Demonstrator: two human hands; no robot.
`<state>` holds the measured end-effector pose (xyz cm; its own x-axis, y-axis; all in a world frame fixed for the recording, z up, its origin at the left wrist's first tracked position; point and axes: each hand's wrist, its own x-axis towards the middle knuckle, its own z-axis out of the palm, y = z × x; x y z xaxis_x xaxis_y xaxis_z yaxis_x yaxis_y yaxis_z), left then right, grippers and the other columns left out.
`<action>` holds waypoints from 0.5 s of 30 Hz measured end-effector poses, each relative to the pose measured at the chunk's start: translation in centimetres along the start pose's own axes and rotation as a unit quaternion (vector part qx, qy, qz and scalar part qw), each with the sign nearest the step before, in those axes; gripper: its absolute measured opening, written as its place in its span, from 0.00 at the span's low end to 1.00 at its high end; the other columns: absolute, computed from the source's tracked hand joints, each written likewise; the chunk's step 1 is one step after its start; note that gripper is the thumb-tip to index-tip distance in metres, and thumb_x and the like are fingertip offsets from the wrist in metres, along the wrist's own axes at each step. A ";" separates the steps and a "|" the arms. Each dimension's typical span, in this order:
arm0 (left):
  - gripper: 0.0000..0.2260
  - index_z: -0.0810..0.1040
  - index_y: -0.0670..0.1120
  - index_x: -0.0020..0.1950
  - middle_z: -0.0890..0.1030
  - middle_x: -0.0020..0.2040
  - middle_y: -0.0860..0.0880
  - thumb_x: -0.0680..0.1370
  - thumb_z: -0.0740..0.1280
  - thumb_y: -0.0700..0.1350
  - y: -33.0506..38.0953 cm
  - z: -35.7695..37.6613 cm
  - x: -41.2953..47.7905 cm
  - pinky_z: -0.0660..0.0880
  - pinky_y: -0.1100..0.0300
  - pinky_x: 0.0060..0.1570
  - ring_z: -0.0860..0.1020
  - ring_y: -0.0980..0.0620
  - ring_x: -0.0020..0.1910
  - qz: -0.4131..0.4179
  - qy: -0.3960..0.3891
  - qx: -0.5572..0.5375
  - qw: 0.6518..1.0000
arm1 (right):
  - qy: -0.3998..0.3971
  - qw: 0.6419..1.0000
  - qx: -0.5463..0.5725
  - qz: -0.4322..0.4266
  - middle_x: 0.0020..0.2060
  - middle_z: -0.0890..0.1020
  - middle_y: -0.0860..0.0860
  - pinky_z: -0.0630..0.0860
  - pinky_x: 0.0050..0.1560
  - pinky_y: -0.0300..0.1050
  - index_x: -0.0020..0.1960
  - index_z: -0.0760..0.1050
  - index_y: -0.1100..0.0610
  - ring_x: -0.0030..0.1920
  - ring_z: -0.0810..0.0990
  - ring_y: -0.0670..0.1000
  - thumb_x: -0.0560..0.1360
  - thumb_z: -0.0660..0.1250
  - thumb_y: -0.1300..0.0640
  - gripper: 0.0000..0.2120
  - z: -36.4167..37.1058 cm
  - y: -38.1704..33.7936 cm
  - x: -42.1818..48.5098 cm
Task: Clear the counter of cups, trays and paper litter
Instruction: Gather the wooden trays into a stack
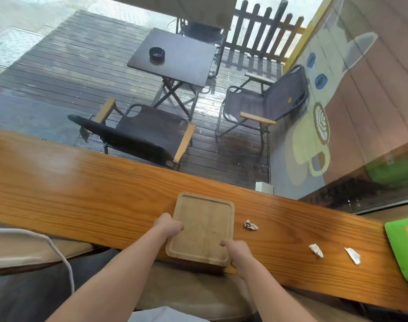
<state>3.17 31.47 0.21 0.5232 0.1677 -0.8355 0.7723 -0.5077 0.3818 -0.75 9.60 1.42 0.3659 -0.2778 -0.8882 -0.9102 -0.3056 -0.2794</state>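
Observation:
A square wooden tray (204, 225) lies on the long wooden counter (82, 194), its near edge hanging over the counter's front. My left hand (168, 225) grips the tray's left rim. My right hand (237, 251) grips its near right corner, thumb on top. The tray holds nothing. To its right a crumpled paper scrap (250, 225) sits on the counter. Two more torn paper pieces (316, 250) (353, 256) lie farther right. No cup is in view.
A green board (403, 249) rests at the counter's right end. A small white box (264, 187) stands at the counter's far edge by the window. Behind the glass are a deck, a dark table and folding chairs. Cushioned seats and a white cable (58, 252) lie below me.

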 end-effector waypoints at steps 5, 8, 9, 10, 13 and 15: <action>0.12 0.78 0.42 0.58 0.81 0.57 0.44 0.78 0.68 0.46 0.4 -0.1 0.9 0.79 0.54 0.46 0.79 0.47 0.50 -0.010 -0.009 -0.063 0.998 | 0.010 1.000 0.025 0.011 0.55 0.78 0.55 0.76 0.58 0.52 0.64 0.75 0.60 0.51 0.75 0.55 0.76 0.68 0.54 0.18 -0.2 -0.7 1.2; 0.10 0.79 0.44 0.56 0.81 0.56 0.46 0.78 0.68 0.47 0.3 0.2 1.7 0.75 0.58 0.39 0.77 0.50 0.45 -0.014 -0.009 -0.080 0.997 | 0.033 0.999 0.025 0.014 0.50 0.79 0.53 0.77 0.54 0.51 0.61 0.76 0.59 0.49 0.76 0.55 0.76 0.69 0.52 0.16 -0.3 -1.1 1.8; 0.11 0.79 0.44 0.57 0.81 0.56 0.46 0.78 0.68 0.48 0.2 0.3 2.0 0.75 0.57 0.42 0.77 0.48 0.48 -0.019 -0.007 -0.080 0.997 | 0.033 0.999 0.025 0.019 0.51 0.79 0.53 0.77 0.53 0.50 0.62 0.76 0.59 0.50 0.76 0.55 0.75 0.69 0.51 0.19 -0.3 -1.2 1.9; 0.12 0.79 0.43 0.57 0.80 0.56 0.46 0.78 0.69 0.49 0.2 0.2 2.2 0.75 0.55 0.46 0.78 0.47 0.52 -0.023 -0.002 -0.079 0.997 | 0.033 0.999 0.025 0.021 0.53 0.79 0.54 0.76 0.52 0.50 0.64 0.75 0.60 0.51 0.76 0.55 0.75 0.69 0.51 0.21 -0.3 -1.3 2.0; 0.18 0.78 0.42 0.63 0.81 0.60 0.44 0.77 0.71 0.50 0.4 0.1 2.7 0.77 0.49 0.56 0.78 0.43 0.59 -0.046 0.002 -0.110 0.993 | 0.042 0.999 0.020 0.020 0.56 0.80 0.55 0.74 0.49 0.49 0.65 0.75 0.60 0.51 0.76 0.55 0.75 0.69 0.49 0.23 -0.3 -1.4 2.2; 0.23 0.75 0.41 0.67 0.79 0.63 0.43 0.77 0.71 0.52 0.5 0.1 2.8 0.75 0.47 0.60 0.77 0.42 0.62 -0.062 0.002 -0.151 0.987 | 0.052 0.998 0.021 0.018 0.54 0.80 0.55 0.75 0.50 0.50 0.64 0.76 0.61 0.51 0.76 0.55 0.75 0.69 0.47 0.23 -0.6 -1.5 2.6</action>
<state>4.98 31.61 -1.95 0.4181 0.2166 -0.8822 0.9027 -0.2078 0.3767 1.63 8.79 -0.23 0.3492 -0.3818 -0.8557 -0.9296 -0.2562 -0.2650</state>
